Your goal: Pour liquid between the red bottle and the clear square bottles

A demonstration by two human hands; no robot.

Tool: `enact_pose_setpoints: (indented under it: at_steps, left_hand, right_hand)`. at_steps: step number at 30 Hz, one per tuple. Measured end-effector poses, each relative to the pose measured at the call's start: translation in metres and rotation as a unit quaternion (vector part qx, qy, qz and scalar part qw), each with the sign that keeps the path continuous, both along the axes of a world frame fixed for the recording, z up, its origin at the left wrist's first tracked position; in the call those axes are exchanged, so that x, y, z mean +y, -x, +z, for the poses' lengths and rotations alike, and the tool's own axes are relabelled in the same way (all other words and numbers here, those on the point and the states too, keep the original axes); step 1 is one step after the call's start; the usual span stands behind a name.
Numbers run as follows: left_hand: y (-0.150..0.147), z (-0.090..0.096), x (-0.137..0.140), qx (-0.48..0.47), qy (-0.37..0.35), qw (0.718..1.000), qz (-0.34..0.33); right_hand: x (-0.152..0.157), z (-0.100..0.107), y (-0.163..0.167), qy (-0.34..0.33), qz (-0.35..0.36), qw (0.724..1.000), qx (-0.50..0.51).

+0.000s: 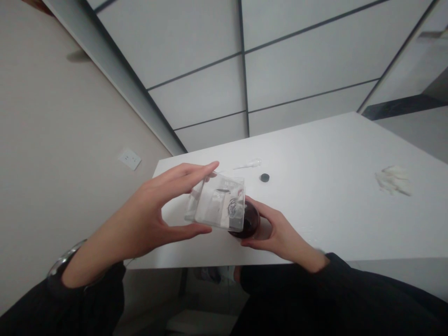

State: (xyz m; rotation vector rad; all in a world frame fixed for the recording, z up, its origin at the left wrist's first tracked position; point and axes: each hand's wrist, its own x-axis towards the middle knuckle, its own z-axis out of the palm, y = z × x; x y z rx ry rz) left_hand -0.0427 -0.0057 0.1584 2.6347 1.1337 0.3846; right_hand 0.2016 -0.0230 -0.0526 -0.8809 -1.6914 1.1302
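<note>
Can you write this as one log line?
left hand: holds clear box | right hand: holds dark bottle | table: black cap, pipette

From my remote station I saw a dark reddish-brown bottle [252, 220]; left of it, a clear container [212, 200] showing a dark ringed pattern; beyond it, a black cap [265, 178]; around it, a white table [322, 191].

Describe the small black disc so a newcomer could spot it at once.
Start at the white table and look just beyond the right hand. In this view, the disc lies below and right of the clear dropper-like item. It is compact, round and black; that neighbour is slim and see-through.
</note>
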Motion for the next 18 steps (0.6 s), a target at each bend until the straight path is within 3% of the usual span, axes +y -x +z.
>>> enact_pose_setpoints:
  at_steps: [18]
  left_hand:
    - [-0.012, 0.011, 0.003, 0.031, 0.003, 0.999, -0.011]
  right_hand:
    - [0.000, 0.005, 0.000, 0.003, 0.005, 1.000, 0.008]
